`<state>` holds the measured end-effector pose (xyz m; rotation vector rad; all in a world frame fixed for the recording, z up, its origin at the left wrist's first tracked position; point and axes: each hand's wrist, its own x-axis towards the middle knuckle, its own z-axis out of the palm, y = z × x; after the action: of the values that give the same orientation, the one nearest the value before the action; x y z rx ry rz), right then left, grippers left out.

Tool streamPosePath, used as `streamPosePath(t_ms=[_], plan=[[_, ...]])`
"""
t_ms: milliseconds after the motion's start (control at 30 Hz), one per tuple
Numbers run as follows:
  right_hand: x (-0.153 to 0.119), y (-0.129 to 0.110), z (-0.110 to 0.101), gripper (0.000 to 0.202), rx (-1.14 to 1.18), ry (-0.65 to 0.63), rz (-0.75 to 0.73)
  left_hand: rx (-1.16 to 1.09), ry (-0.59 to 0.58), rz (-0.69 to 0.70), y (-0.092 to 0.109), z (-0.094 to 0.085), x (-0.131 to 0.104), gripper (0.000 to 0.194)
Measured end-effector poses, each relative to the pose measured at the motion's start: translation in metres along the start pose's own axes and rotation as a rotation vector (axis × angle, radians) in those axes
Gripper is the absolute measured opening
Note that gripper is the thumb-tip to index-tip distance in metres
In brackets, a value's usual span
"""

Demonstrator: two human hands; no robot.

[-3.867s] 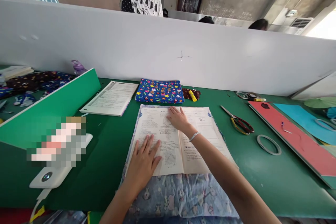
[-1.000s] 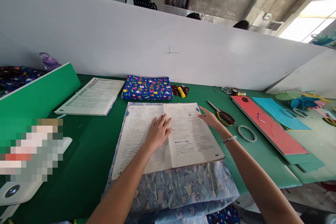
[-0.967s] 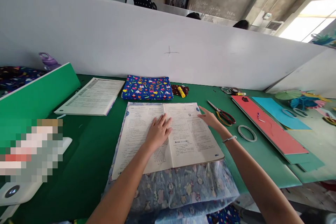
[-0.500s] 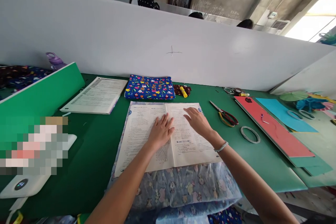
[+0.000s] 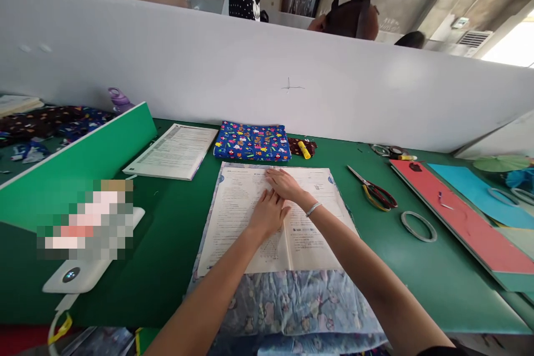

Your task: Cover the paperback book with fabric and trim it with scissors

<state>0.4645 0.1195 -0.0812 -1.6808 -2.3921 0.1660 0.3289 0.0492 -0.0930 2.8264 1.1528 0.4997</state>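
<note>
An open book [image 5: 237,217] with printed pages lies flat before me, on top of pale blue patterned fabric [image 5: 300,300] that hangs over the table's near edge. My left hand [image 5: 270,213] rests flat near the book's central fold, fingers stretched out and holding nothing. Just beyond it, my right hand [image 5: 286,184] also lies on the pages close to the fold, fingers extended, its lower edge against the left fingertips. Parts of the print beneath both hands are hidden. A bracelet [image 5: 314,209] circles my right wrist.
Scissors [image 5: 373,189], a tape ring [image 5: 418,226] and red board [image 5: 459,211] lie rightward. Folded blue printed cloth [image 5: 252,142] and a yellow glue stick [image 5: 304,149] sit behind the book. Leftward are printed sheets [image 5: 175,150], a green divider [image 5: 104,150] and a white power bank [image 5: 79,275].
My right hand has moved left across the right page to the fold, beside my left hand. The view has shifted slightly. A dark bag has appeared beyond the partition.
</note>
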Motion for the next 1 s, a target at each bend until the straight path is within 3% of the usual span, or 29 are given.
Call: streamPosePath(t_ms=[333,800,1000], plan=[[-0.012,0.006,0.011,0.048,0.013,0.049,-0.018,0.032,0.02,-0.077,0.023,-0.002,-0.043,0.059],[-0.01,-0.008,0.006,0.05,-0.054,0.043,-0.008,0.016,-0.006,-0.097,0.02,-0.002,-0.039,0.057],[-0.013,-0.017,0.012,0.05,-0.053,0.003,-0.079,0.03,-0.013,-0.1,0.021,-0.001,-0.04,0.055]])
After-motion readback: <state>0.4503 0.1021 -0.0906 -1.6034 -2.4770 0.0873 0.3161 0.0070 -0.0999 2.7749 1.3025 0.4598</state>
